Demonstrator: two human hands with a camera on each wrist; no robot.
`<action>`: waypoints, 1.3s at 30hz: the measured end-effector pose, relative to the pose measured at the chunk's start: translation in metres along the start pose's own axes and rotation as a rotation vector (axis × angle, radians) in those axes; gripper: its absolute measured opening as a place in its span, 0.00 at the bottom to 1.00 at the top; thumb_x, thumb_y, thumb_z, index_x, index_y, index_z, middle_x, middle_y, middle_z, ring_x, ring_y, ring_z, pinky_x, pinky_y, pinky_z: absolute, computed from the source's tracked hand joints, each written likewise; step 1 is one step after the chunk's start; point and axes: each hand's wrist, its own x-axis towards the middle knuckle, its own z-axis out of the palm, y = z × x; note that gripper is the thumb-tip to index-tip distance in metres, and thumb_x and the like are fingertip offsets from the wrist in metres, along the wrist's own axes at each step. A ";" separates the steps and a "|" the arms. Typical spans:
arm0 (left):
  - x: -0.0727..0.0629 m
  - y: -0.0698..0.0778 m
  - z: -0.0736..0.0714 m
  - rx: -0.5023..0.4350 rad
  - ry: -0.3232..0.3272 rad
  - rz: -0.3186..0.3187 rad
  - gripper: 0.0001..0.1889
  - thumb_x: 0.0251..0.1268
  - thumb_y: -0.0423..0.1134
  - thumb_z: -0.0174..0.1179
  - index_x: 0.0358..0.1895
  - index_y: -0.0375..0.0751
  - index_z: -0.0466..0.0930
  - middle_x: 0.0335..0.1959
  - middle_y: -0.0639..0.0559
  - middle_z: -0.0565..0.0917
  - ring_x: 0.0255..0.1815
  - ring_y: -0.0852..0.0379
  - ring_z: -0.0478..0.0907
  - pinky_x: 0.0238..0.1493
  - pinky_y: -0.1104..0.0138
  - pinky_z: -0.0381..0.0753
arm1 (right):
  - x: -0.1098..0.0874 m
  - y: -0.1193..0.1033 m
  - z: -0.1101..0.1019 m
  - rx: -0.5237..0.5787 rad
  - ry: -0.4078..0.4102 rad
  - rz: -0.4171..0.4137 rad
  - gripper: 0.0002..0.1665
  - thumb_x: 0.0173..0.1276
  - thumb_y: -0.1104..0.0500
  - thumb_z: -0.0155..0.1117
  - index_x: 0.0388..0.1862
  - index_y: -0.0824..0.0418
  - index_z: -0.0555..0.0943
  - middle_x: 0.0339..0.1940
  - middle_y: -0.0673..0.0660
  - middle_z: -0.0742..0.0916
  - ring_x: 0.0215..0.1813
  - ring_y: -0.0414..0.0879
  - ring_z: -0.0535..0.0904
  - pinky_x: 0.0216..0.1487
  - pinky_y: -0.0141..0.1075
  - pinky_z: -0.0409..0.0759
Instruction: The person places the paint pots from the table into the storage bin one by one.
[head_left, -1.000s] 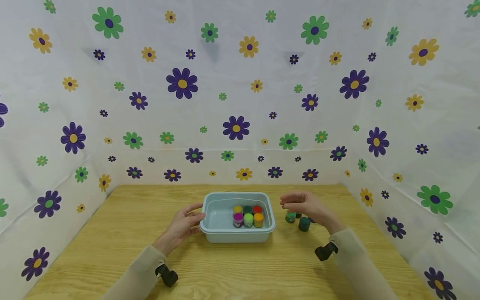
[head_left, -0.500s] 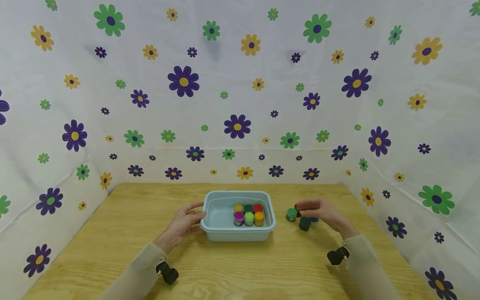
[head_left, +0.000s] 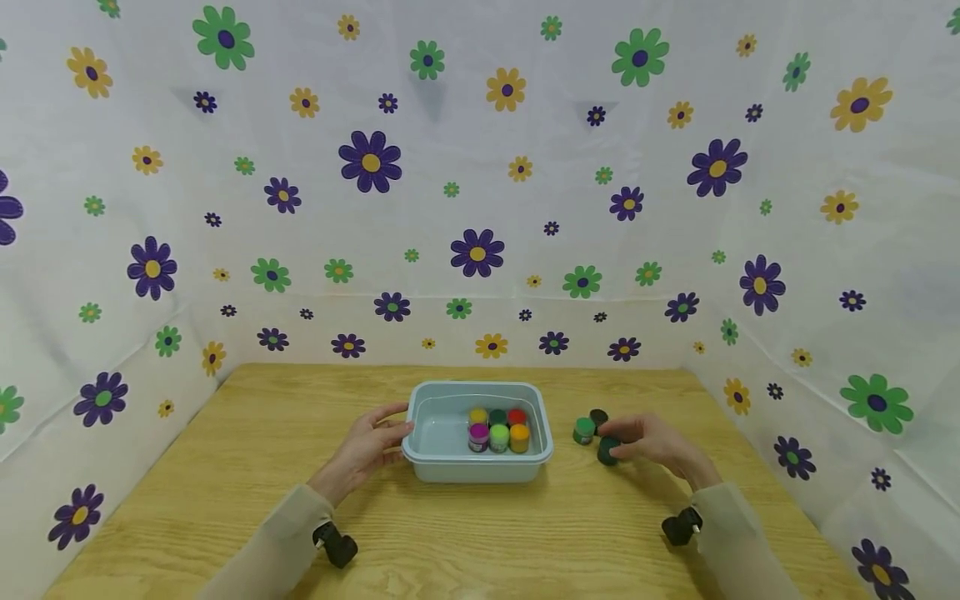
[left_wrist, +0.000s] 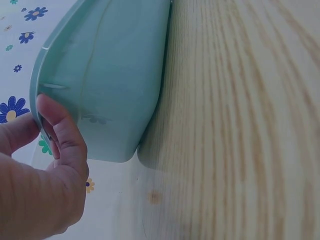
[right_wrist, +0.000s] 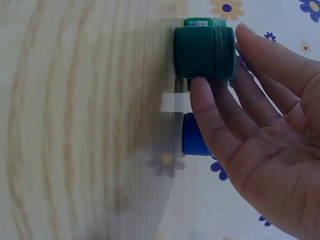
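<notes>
My left hand [head_left: 367, 446] grips the left rim of a pale blue plastic tub [head_left: 474, 472]; in the left wrist view, thumb and fingers pinch the tub's rim [left_wrist: 34, 90]. Small paint jars stand in the tub's right half, among them a purple jar [head_left: 478, 438], a light green jar [head_left: 498, 439] and an orange jar [head_left: 519, 439]. Right of the tub, my right hand [head_left: 660, 446] has thumb and fingers around a dark green paint jar [right_wrist: 197, 52] that stands on the table. Its far side is hidden.
Beside the held jar stand a green jar [head_left: 583, 432] and a dark-lidded jar [head_left: 598, 417]. A blue jar [right_wrist: 194, 137] is close by, hidden by the hand in the head view. Flower-printed cloth [head_left: 420, 208] encloses the wooden table [head_left: 480, 542].
My right hand has moved from beside the tub to the right and down over the loose jars, and now holds the dark green one. The left hand stays on the tub's rim.
</notes>
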 end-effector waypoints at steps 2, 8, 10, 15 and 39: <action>0.000 -0.001 0.000 0.004 -0.002 0.003 0.29 0.67 0.37 0.63 0.70 0.44 0.67 0.58 0.33 0.76 0.45 0.50 0.82 0.37 0.66 0.83 | 0.001 0.001 0.001 -0.007 -0.014 0.004 0.26 0.65 0.60 0.68 0.62 0.68 0.77 0.64 0.69 0.79 0.64 0.63 0.74 0.61 0.50 0.78; -0.003 0.001 -0.001 0.005 -0.009 0.004 0.29 0.67 0.37 0.63 0.70 0.44 0.66 0.58 0.33 0.77 0.45 0.50 0.82 0.38 0.66 0.83 | 0.005 0.006 0.001 -0.020 -0.049 -0.021 0.25 0.64 0.63 0.69 0.60 0.68 0.78 0.64 0.70 0.78 0.64 0.63 0.74 0.64 0.54 0.75; -0.004 0.002 -0.002 0.009 -0.010 0.004 0.29 0.67 0.37 0.63 0.71 0.43 0.66 0.57 0.35 0.78 0.45 0.50 0.82 0.38 0.66 0.83 | 0.006 0.007 0.002 -0.032 -0.055 -0.025 0.25 0.64 0.64 0.69 0.60 0.67 0.79 0.64 0.70 0.77 0.64 0.63 0.73 0.65 0.55 0.74; -0.003 0.002 -0.002 0.009 -0.007 0.004 0.30 0.67 0.38 0.63 0.70 0.42 0.66 0.56 0.36 0.78 0.45 0.51 0.82 0.38 0.66 0.83 | 0.009 0.009 0.003 -0.071 -0.053 -0.032 0.24 0.63 0.63 0.70 0.59 0.65 0.80 0.64 0.69 0.78 0.64 0.63 0.74 0.64 0.56 0.74; 0.000 0.001 0.000 0.011 0.002 0.015 0.29 0.67 0.36 0.63 0.70 0.43 0.67 0.53 0.38 0.78 0.41 0.53 0.81 0.34 0.68 0.82 | 0.009 -0.017 0.006 0.086 -0.163 -0.009 0.28 0.61 0.60 0.72 0.59 0.70 0.78 0.61 0.68 0.80 0.59 0.55 0.78 0.50 0.41 0.85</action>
